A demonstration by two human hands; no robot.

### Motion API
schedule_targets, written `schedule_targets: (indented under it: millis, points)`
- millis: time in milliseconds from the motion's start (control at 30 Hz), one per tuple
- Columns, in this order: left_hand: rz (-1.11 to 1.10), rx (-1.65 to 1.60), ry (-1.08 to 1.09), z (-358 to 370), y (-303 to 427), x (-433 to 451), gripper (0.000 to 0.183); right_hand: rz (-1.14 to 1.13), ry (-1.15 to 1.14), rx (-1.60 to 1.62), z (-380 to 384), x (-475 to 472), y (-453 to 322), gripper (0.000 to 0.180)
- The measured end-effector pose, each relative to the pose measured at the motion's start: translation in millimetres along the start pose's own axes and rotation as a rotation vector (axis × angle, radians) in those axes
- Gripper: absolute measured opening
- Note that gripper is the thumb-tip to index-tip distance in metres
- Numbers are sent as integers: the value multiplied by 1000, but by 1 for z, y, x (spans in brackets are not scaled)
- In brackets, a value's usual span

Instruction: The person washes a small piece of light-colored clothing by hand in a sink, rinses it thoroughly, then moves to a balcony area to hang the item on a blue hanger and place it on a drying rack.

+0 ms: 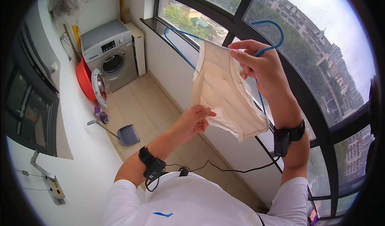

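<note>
A blue wire clothes hanger [180,31] is held up in front of me, tilted, its hook rising at the upper right. Draped over it hangs a pair of pale beige underpants [221,90] with lighter edges. My right hand [261,65] grips the hanger just below the hook, thumb and index fingertips at the top edge of the cloth. At the lower left edge of the underpants is my left hand [195,120], fingers curled and thumb near the index finger. Whether it pinches the cloth is not clear.
Ahead stands a front-loading washing machine [108,51], its round door [99,87] swung out beside a red basin [84,78]. On the tiled floor are a purple bottle [101,114] and a grey dustpan [128,135]. Dark-framed windows [240,15] line my right; a cable [228,170] links both wrist straps.
</note>
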State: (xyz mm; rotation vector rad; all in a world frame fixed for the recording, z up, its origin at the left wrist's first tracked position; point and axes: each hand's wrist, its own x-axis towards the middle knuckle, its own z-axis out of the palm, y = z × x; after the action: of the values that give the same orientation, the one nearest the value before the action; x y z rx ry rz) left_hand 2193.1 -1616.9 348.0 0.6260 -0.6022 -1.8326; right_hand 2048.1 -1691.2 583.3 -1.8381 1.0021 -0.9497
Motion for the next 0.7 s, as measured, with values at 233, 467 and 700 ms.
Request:
schedule_targets:
  millis: [233,467,700]
  points:
    - [55,-40,41,-15,-29,8,22,-26,32,-30,-11,0,1,23]
    - [-54,-43,135,-21,-59,-6,22,45,27,-51,-10,4,2,23]
    - [108,332,249,-27,-8,-37,21,87,-30,-92,-5,-1,4,22]
